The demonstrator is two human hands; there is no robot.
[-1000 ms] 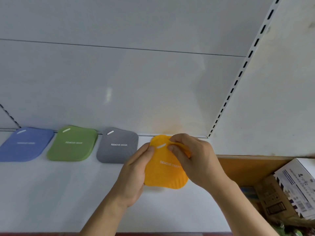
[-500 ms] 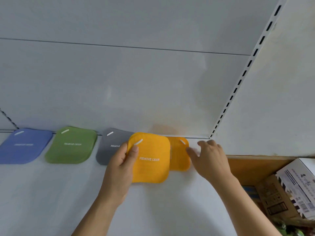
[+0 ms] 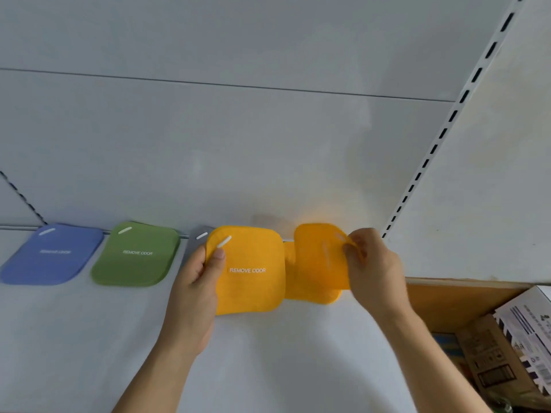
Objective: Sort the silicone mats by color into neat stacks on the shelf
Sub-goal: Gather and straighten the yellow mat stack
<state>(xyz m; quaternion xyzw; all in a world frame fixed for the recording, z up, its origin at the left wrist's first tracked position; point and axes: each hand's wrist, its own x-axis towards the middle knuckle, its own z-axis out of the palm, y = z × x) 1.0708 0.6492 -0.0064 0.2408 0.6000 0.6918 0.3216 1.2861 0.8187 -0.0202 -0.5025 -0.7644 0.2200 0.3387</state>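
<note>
You have the white shelf [image 3: 268,353] before you, with a blue mat [image 3: 53,254] and a green mat [image 3: 135,254] lying flat in a row along the back wall, each apart from its neighbour; whether either is a stack or a single mat cannot be told. A grey mat [image 3: 196,238] sits mostly hidden behind your left hand [image 3: 195,296], which pinches the left edge of an orange mat [image 3: 249,269]: its printed text reads level, its white slot is at the upper left corner. Your right hand [image 3: 375,269] pinches a second orange mat [image 3: 320,254], lifted off a third orange piece [image 3: 313,298] on the shelf. By my judgement the orange pile is the part left to square up.
</note>
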